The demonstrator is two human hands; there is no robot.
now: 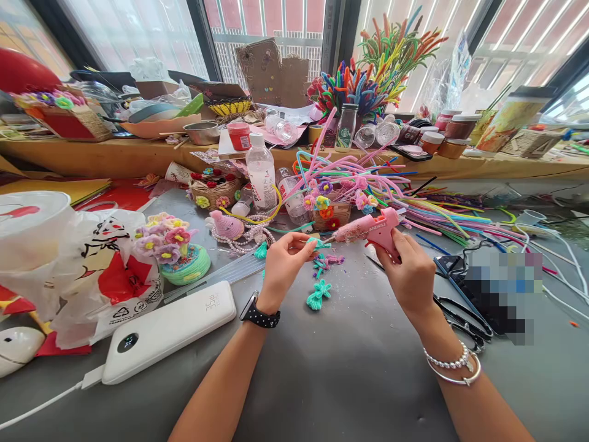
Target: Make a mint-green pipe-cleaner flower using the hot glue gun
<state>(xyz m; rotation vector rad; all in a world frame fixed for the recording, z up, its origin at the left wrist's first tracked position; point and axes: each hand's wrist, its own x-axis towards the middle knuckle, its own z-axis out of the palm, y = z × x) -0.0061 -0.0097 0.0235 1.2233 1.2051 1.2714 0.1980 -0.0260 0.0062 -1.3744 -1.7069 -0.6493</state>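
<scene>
Grey worktop (368, 380) runs below bright windows (264, 21), crowded on its far side with loose pipe cleaners (451, 218). From the head view, the left hand (286, 261) pinches a small teal pipe-cleaner piece (317, 244) between thumb and fingertips, near the middle of the worktop. The right hand (409, 270) is wrapped around the handle of a pink hot glue gun (381, 228), its nozzle pointing left at that piece; whether they touch I cannot tell. Good work here calls for light trigger pressure, a small dab, and left fingertips well clear of the hot tip. A teal pipe-cleaner bow (318, 294) lies nearer, best shielded from drips.
</scene>
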